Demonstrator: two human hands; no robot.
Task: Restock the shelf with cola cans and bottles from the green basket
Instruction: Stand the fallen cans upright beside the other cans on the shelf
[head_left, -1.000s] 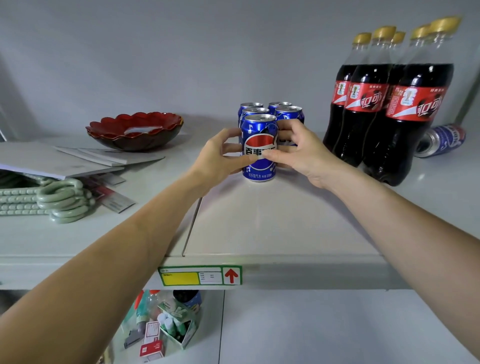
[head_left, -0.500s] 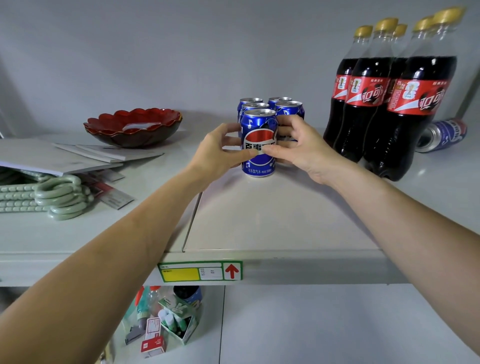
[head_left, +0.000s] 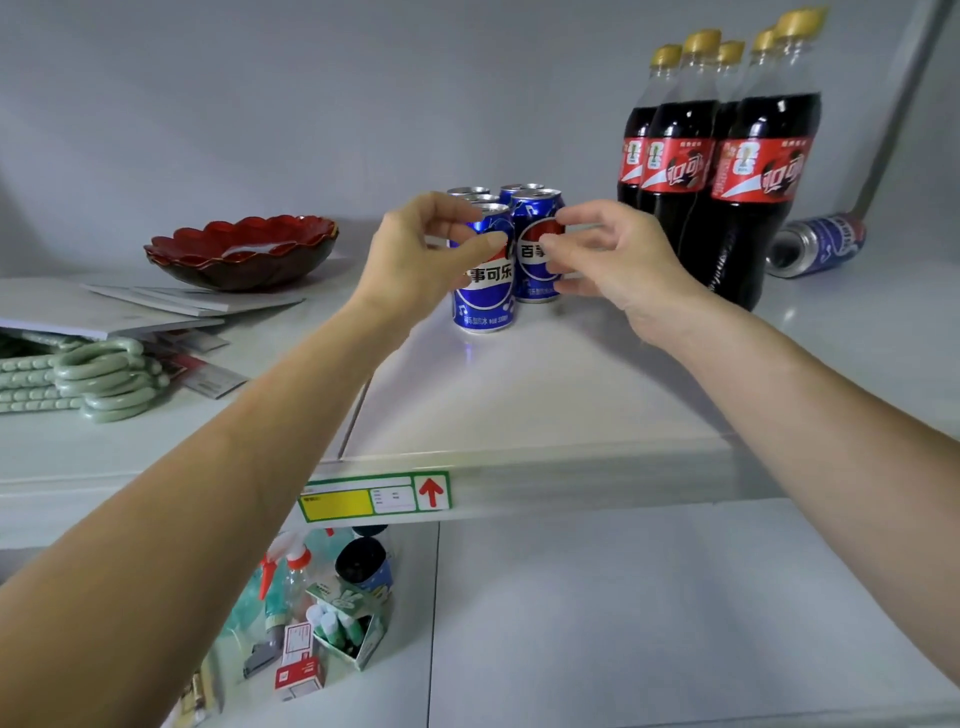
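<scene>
On the upper shelf (head_left: 545, 395), cans: five blue Pepsi cans stand upright in a tight cluster near the back wall; front can (head_left: 485, 280) sits just left of its neighbour can (head_left: 537, 249), touching or nearly so.
Bottles: cola bottles (head_left: 727, 171), yellow caps, grouped upright just right of the cans.
Stray: one more blue can (head_left: 815, 247) lies on its side behind the bottles, far right.
Progress (judgement): well along; cans and bottles are placed. Left to do, as I read it: righting the tipped can, and whatever remains in the green basket, which is out of view.
Left hand (head_left: 415, 249): arm reaching forward; thumb and forefinger curled round the front can's upper part, pinching it lightly.
Right hand (head_left: 608, 254): arm reaching in from the right; fingertips curled onto the neighbour can's front and side.
Step (judgement): squaring the front row, labels facing out.
Other items: red scalloped bowl (head_left: 241, 249), papers and pale green hangers (head_left: 98, 379) lie left.
</scene>
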